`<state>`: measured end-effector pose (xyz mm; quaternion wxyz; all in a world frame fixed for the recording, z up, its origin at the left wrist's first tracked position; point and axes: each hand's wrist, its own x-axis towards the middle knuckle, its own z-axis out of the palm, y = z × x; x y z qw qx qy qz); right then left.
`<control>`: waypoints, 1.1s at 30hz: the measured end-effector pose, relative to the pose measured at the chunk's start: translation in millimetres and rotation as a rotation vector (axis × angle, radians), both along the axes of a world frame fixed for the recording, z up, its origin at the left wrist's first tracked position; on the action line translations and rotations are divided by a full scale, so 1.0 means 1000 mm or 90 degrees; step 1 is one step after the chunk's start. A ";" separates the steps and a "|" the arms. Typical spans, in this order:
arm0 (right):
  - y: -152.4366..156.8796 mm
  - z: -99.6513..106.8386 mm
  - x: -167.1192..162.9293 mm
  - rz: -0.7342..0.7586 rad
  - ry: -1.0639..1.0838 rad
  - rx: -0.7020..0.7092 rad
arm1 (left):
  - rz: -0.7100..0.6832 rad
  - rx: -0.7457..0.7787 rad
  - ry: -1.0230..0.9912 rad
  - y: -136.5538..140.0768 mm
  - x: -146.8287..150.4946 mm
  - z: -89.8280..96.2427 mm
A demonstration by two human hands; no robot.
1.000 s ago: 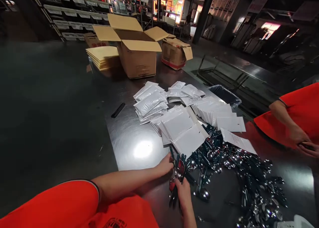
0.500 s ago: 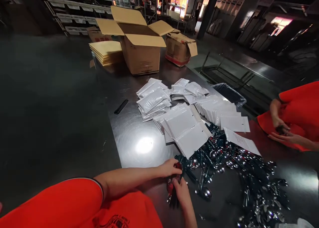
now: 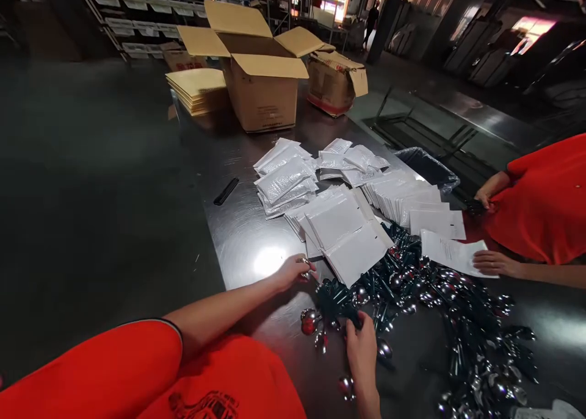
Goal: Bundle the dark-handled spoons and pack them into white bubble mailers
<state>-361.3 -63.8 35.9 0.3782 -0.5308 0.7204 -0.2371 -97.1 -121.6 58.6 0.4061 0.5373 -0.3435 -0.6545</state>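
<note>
reaching out over the steel desk (image 3: 247,242), the left hand (image 3: 290,272) rests near the edge of the white envelopes (image 3: 341,233), its fingers curled around a small shiny piece — too small to make out what it is. the right hand (image 3: 361,349) lies closer to the body, fingers closed on the dark handles of a bundle of spoons (image 3: 339,300) at the near end of the heap. a few loose spoons with round, mirror-like bowls (image 3: 309,322) lie on the desk just left of that hand, between the two arms.

the spoon heap (image 3: 458,321) spreads from the bundle toward the right, dark handles and bright bowls tangled together. the white envelopes fan out in overlapping stacks above it, their lower corner touching the heap. behind them sits a pile of clear bubble-wrap pouches (image 3: 284,184), and a slim black strip (image 3: 226,191) lies alone to the left of those.

at the far end of the desk stands an open cardboard box (image 3: 260,83) with flaps spread, a stack of tan mailers (image 3: 196,89) on its left and a smaller, worn carton (image 3: 336,80) on its right.

a co-worker in an orange top (image 3: 544,199) is on the right side — one hand (image 3: 492,263) flat on a printed sheet (image 3: 451,251), the other hand (image 3: 483,199) farther back, near a dark bin (image 3: 425,169).
</note>
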 end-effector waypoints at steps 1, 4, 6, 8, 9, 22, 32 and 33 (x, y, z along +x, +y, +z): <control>-0.001 -0.001 0.000 0.051 0.041 -0.045 | 0.045 0.031 0.067 0.000 0.012 0.000; -0.009 -0.003 0.010 0.387 0.194 -0.165 | 0.121 0.090 0.203 0.006 0.047 -0.001; -0.019 -0.004 0.021 0.601 0.283 -0.182 | 0.110 0.112 0.229 0.015 0.064 -0.005; -0.030 -0.003 0.032 0.712 0.345 -0.175 | 0.088 0.139 0.244 0.026 0.073 -0.012; -0.035 -0.003 0.036 0.733 0.368 -0.174 | 0.079 0.153 0.250 0.032 0.074 -0.016; -0.037 0.050 0.056 0.311 -0.082 0.031 | 0.050 0.281 0.440 0.036 0.018 -0.040; 0.029 0.053 0.105 0.068 -0.788 0.511 | 0.062 0.293 0.530 0.035 -0.010 -0.005; 0.030 0.051 0.107 0.055 -0.790 0.497 | 0.076 0.295 0.534 0.037 -0.009 -0.005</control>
